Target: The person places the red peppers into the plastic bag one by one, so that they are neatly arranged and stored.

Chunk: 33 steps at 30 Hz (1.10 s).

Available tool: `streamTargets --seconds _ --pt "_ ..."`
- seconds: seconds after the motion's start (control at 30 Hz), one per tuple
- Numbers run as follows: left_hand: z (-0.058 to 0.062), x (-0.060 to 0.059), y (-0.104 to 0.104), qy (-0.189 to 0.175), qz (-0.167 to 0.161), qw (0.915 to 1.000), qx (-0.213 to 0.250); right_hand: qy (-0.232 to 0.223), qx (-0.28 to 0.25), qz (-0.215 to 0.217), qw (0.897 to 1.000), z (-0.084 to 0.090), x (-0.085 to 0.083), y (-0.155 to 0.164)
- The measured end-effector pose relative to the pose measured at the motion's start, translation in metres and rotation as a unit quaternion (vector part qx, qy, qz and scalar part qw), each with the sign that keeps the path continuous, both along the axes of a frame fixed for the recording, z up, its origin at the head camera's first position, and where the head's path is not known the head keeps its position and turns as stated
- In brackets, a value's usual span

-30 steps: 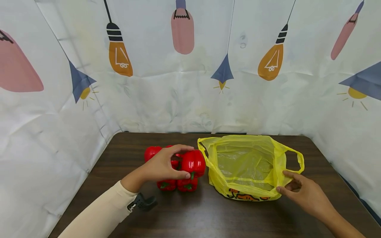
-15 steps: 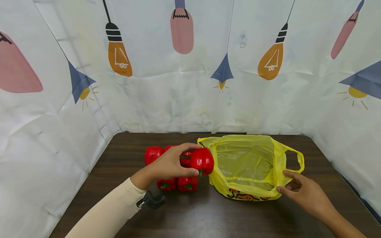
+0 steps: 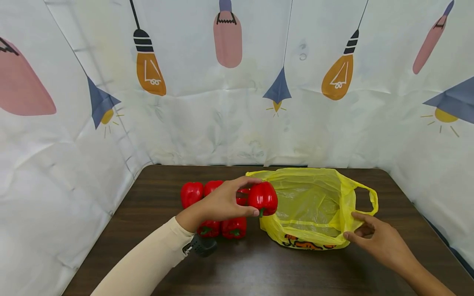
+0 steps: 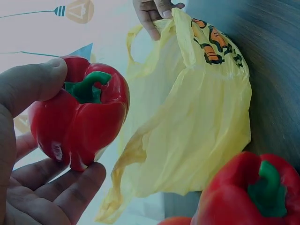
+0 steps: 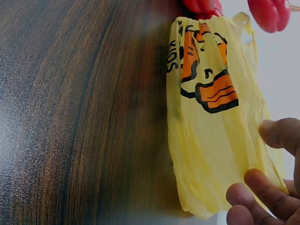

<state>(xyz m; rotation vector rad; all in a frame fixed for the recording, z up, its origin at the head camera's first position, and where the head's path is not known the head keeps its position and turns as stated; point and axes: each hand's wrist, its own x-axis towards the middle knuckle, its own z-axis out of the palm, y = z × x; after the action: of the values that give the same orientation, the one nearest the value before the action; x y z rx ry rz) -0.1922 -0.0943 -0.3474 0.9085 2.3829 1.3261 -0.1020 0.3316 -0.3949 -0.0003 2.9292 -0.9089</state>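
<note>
My left hand [image 3: 222, 201] holds a red bell pepper [image 3: 263, 199] between thumb and fingers, raised at the left rim of a yellow plastic bag [image 3: 307, 242]. In the left wrist view the pepper's green stem [image 4: 89, 88] faces the camera, with the bag behind it. On the bag's right side, my right hand [image 3: 385, 242] pinches the rim just below a handle loop [image 3: 374, 201]. The bag's mouth gapes upward, and no thing shows inside. An orange and black print [image 5: 215, 91] marks its front. Several more red bell peppers [image 3: 234, 227] sit left of the bag, partly hidden by my left hand.
All of this stands on a dark wood-grain table [image 3: 281, 275] with rounded far corners. White cloth [image 3: 222, 131] printed with lamps and bulbs hangs behind it and along both sides. A dark band [image 3: 201, 246] is on my left wrist.
My left hand has carried the held pepper to the right, away from the other peppers and up to the bag's left rim. The right hand and the bag have stayed put.
</note>
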Motion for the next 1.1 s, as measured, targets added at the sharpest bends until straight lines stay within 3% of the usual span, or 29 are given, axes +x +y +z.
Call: streamTargets --seconds 0.2,0.43,0.97,1.1 --pt "-0.001 -0.003 0.012 0.006 -0.019 0.9998 -0.004 -0.004 0.001 0.000 1.000 0.000 -0.001 0.001" --pt "-0.004 -0.006 0.027 -0.005 -0.054 0.9982 0.024 -0.005 0.002 0.001 1.000 0.000 -0.002 0.002" --pt "-0.014 -0.009 0.059 -0.005 -0.067 0.9968 0.042 -0.006 0.006 0.001 1.000 0.000 -0.004 0.000" --pt "-0.016 -0.010 0.068 0.012 -0.071 0.9969 0.031 -0.007 0.006 0.000 1.000 0.000 -0.004 0.000"
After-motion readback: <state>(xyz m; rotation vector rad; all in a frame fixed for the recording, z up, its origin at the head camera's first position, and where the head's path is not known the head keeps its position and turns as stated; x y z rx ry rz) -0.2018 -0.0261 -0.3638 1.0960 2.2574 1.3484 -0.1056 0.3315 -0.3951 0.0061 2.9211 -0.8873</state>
